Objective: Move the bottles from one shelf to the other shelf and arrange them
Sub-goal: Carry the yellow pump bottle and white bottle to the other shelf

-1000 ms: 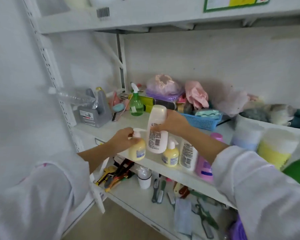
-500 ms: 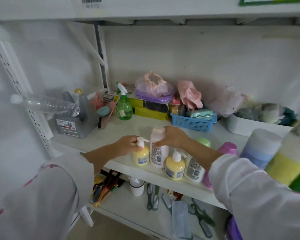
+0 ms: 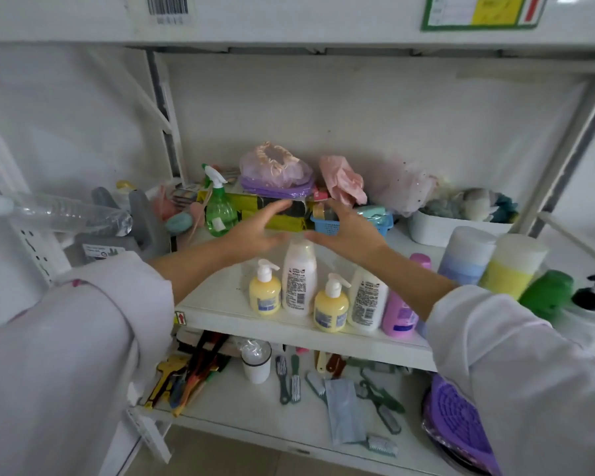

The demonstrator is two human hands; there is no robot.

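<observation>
Five bottles in a row at the front edge of the middle shelf (image 3: 220,304): yellow pump bottle (image 3: 265,294), tall white bottle (image 3: 298,276), second yellow pump bottle (image 3: 331,306), second white bottle (image 3: 367,300), pink bottle (image 3: 403,304) at the right end, partly behind the right sleeve. Left hand (image 3: 255,231) and right hand (image 3: 349,228) both hovering just above and behind the tall white bottle, fingers straight and spread, gripping nothing; contact with the cap hard to tell, probably none. Likely step: release and check of the placed bottle, then on to the next one.

To do it well: lift hands straight up and back, no sideways sweep, since the tall white bottle stands narrow and close between both pumps. Watch the sleeves near the front row; a brush could tip a bottle off the edge onto the lower shelf (image 3: 255,417). Nudge the row back a little from the lip, labels facing forward, gaps even. Green spray bottle (image 3: 220,209) well behind, near the left hand. Blue basket (image 3: 330,226) just behind the right hand.
</observation>
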